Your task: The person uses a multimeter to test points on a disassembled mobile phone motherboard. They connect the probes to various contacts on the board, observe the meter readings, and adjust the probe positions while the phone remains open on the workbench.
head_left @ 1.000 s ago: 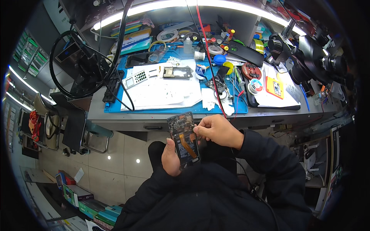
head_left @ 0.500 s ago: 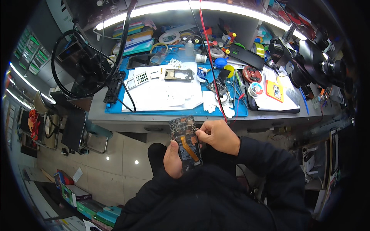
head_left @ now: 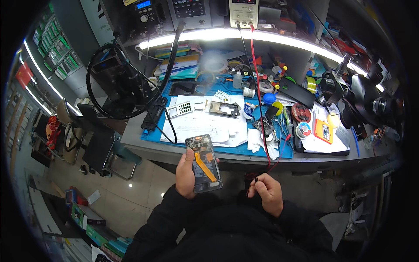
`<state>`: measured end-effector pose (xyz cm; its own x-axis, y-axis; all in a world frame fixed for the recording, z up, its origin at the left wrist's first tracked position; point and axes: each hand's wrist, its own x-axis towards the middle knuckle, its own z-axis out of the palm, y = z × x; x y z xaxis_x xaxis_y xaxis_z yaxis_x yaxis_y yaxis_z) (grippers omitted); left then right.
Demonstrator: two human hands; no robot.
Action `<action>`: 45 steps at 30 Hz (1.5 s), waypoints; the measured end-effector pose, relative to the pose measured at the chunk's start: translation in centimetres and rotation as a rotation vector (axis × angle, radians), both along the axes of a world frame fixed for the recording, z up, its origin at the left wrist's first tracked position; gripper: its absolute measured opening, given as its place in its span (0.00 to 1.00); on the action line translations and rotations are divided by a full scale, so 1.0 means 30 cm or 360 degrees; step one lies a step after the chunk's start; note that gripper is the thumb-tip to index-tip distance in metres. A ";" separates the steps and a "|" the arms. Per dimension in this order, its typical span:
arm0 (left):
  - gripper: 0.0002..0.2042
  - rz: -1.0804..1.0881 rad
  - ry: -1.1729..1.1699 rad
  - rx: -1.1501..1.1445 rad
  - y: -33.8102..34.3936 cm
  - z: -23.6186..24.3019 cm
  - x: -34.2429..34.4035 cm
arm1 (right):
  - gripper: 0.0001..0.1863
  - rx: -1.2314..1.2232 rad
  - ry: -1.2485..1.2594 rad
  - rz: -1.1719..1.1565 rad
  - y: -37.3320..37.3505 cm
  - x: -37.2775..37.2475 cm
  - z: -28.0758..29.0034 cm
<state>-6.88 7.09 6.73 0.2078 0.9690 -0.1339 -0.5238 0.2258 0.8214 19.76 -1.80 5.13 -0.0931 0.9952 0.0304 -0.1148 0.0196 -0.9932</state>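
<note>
Holding an opened phone just off the bench edge, hands apart.

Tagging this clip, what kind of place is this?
Likely an electronics repair bench: the left hand holds an opened phone, a microscope stands right, and a power supply sits on the shelf.

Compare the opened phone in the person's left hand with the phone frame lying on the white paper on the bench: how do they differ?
The opened phone is held in the left hand below the bench edge; the phone frame lies flat on the white paper, untouched. The opened phone stands lengthwise and shows an orange ribbon cable; the phone frame lies crosswise and shows none. Both are dark, rectangular and have their insides exposed.
</note>
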 end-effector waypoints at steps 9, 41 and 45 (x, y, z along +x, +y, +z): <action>0.15 0.0117 0.0086 -0.0080 0.168 0.062 -0.116 | 0.08 -0.0105 0.0134 0.0032 -0.072 0.013 -0.059; 0.42 0.0439 0.0846 0.0280 0.164 0.050 -0.087 | 0.05 0.0207 -0.0260 -0.0675 0.081 0.113 -0.011; 0.44 0.0396 0.1083 0.0616 0.035 0.051 -0.084 | 0.06 0.0439 -0.1293 -0.0991 0.170 0.232 0.075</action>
<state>-9.40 8.13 8.26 -0.0250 0.9794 0.2002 0.1199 -0.1959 0.9733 26.71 3.32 7.37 0.3372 0.8425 0.4201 0.6896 0.0827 -0.7194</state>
